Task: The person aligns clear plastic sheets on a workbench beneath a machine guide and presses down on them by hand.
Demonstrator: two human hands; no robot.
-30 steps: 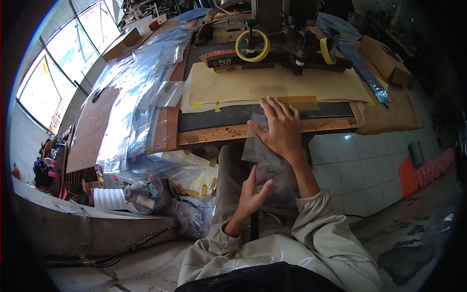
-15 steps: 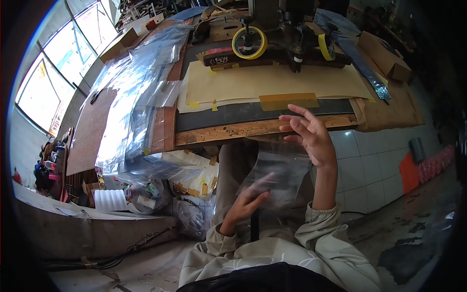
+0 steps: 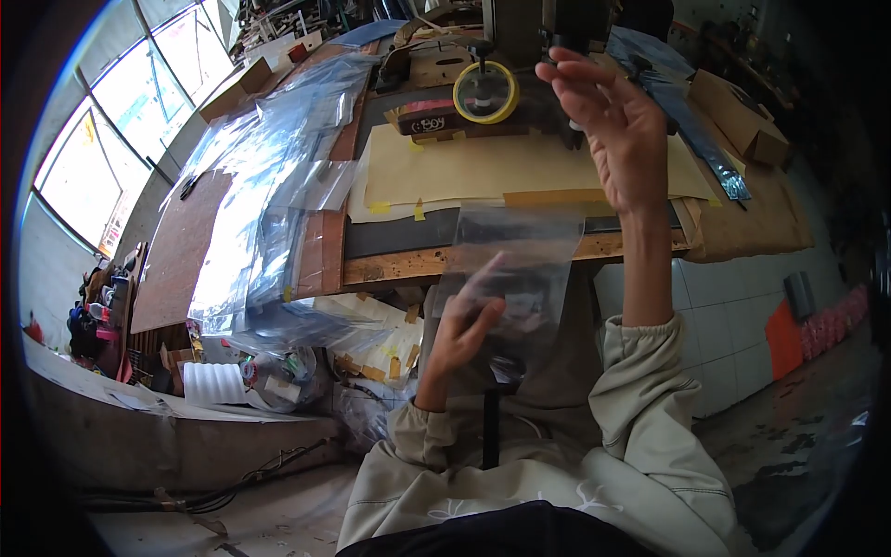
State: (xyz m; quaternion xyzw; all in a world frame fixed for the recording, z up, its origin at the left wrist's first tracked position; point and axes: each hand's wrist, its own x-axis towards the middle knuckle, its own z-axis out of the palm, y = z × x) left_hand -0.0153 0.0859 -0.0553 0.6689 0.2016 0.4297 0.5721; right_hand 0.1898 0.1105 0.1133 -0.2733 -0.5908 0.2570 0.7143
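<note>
A clear plastic sheet (image 3: 520, 243) hangs over the front wooden edge of the table, its lower part above my lap. My left hand (image 3: 461, 330) is at the sheet's lower left, index finger stretched out and thumb apart; some of its fingers are hidden. Raised over the right part of the table is my right hand (image 3: 617, 139), fingers apart with nothing in them. It is in front of the dark machine (image 3: 568, 42). Beneath lies cream card (image 3: 445, 167) with a brown tape strip (image 3: 548, 199) along its front edge.
A yellow tape roll (image 3: 485, 93) hangs from the dark curved bar (image 3: 436, 122). Overlapping plastic sheets (image 3: 269, 186) cover the table's left side. A cardboard box (image 3: 738, 119) and brown paper (image 3: 750, 218) lie at the right. A white foam roll (image 3: 213, 382) is at lower left.
My right hand has risen from the tape strip to in front of the machine. The plastic sheet has moved up, its top now over the table edge. My left hand has moved slightly up and left.
</note>
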